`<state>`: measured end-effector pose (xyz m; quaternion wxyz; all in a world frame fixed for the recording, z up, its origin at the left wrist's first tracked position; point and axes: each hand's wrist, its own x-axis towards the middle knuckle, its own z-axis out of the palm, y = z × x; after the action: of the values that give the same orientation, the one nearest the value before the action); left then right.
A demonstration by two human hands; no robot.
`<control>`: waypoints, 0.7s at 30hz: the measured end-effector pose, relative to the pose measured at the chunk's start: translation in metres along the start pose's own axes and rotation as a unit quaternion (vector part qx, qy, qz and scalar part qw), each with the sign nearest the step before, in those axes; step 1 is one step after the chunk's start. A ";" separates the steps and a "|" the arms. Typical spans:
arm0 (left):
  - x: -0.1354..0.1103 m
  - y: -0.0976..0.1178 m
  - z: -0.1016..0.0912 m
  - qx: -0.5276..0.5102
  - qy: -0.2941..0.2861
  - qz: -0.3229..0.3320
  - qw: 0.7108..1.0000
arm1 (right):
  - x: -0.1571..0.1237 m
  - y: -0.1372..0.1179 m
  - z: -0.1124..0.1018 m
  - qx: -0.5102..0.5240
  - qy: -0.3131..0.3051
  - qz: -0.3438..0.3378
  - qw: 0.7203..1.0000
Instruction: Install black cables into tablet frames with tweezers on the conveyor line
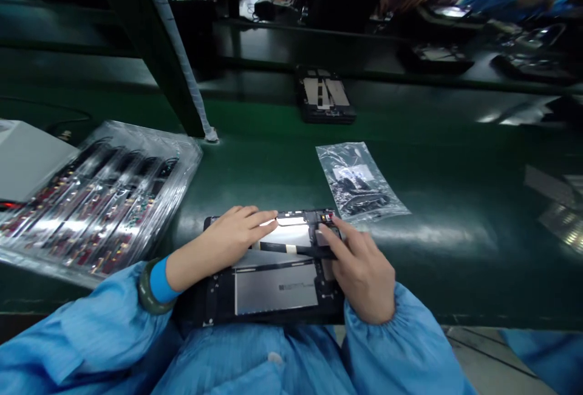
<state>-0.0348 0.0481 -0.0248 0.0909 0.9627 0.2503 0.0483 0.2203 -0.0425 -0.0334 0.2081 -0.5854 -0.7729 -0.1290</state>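
Observation:
A black tablet housing lies open on my lap and the bench edge, with a silver panel in its lower half and a bright strip near the top. My left hand lies across its upper left part, fingers curled toward the middle. My right hand presses its fingertips on the upper right corner, beside a small connector. A dark strip crosses the housing between my hands. Just beyond the housing lies a clear plastic bag with dark parts and a white label inside.
A green bench runs across the view. On its left are a clear tray of circuit boards and a white box. A dark post rises behind them. Another tablet housing sits farther away, and co-workers in pink and blue sleeves work beyond.

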 end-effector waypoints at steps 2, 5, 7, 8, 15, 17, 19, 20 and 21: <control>0.003 -0.002 0.001 -0.040 0.005 -0.018 0.999 | -0.014 0.006 -0.003 0.051 0.020 0.100 0.993; 0.015 -0.004 0.006 -0.069 0.001 -0.102 0.992 | -0.032 0.011 -0.004 0.132 -0.041 0.253 0.958; 0.023 -0.004 0.008 -0.059 -0.018 -0.149 0.987 | -0.040 0.011 -0.003 0.206 -0.113 0.327 0.915; 0.025 -0.003 0.007 -0.055 -0.023 -0.164 0.985 | -0.043 0.011 -0.002 0.244 -0.138 0.360 0.890; 0.009 -0.016 -0.039 -0.250 0.182 -0.389 0.868 | -0.054 0.011 0.001 0.527 -0.107 0.523 0.661; 0.004 -0.022 -0.044 -0.491 0.184 -0.412 0.745 | -0.052 0.009 0.001 0.586 -0.099 0.515 0.618; 0.003 -0.024 -0.039 -0.729 0.057 -0.336 0.593 | -0.047 0.006 0.003 0.602 -0.103 0.502 0.613; 0.003 -0.023 -0.034 -0.801 -0.032 -0.280 0.527 | -0.044 0.005 0.004 0.603 -0.114 0.493 0.617; 0.004 -0.020 -0.029 -0.839 -0.120 -0.231 0.477 | -0.042 0.003 0.005 0.604 -0.129 0.481 0.623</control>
<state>-0.0446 0.0714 -0.0005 0.8926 0.3313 0.2901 0.0967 0.2324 -0.0752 -0.0578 0.4449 -0.6273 -0.3046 0.5620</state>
